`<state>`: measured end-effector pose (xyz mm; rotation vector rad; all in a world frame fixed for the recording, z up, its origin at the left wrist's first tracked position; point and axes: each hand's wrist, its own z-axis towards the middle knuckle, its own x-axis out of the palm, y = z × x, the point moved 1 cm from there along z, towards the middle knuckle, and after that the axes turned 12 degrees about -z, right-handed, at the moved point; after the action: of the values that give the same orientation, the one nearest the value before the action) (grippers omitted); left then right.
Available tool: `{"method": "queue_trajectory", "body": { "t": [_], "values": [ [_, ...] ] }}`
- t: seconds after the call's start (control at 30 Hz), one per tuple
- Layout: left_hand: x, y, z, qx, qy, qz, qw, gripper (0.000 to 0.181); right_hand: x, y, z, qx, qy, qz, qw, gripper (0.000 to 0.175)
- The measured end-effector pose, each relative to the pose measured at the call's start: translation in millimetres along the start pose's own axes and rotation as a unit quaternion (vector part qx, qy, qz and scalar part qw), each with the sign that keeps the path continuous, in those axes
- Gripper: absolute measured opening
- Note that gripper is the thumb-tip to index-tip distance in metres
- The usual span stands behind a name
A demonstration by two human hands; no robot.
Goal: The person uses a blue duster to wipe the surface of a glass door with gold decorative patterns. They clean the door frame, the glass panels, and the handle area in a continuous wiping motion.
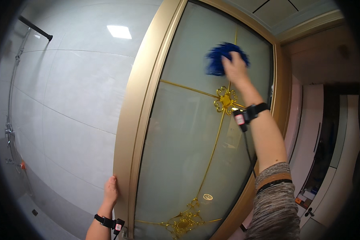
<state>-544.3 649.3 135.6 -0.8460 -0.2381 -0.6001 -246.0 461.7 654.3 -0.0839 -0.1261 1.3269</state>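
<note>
My right hand (236, 68) grips a fluffy blue cleaning cloth (217, 58) and presses it on the upper part of a frosted glass door panel (180, 126). Just below the hand, a gold scroll ornament (226, 100) joins thin gold strips on the glass. Lower down sits a second, larger gold ornament (183, 223). At the bottom left, my left hand (111, 189) holds the edge of the door's gold-coloured frame (129, 150); its fingers are partly hidden behind the frame. Both wrists wear black straps with small devices.
To the left stands a grey tiled wall (78, 90) with a shower hose and mixer tap (9, 131) and a black bar (36, 28). At the right are a pale door with a black handle (309, 212) and a cabinet (307, 120). A cable hangs from the right wrist device.
</note>
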Motion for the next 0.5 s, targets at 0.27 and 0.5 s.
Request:
{"method": "queue_trajectory", "body": {
  "t": [0.27, 0.5],
  "values": [
    [0, -2, -1, -0.028, -0.007, -0.002, 1.000, 0.055, -22, -146, -54, 0.194, -0.016, -0.081, 0.978, 0.070],
    [8, -13, -2, -0.025, 0.000, -0.035, 0.999, 0.058, 25, 128, -97, -0.162, 0.090, 0.028, 0.982, 0.060]
  ]
}}
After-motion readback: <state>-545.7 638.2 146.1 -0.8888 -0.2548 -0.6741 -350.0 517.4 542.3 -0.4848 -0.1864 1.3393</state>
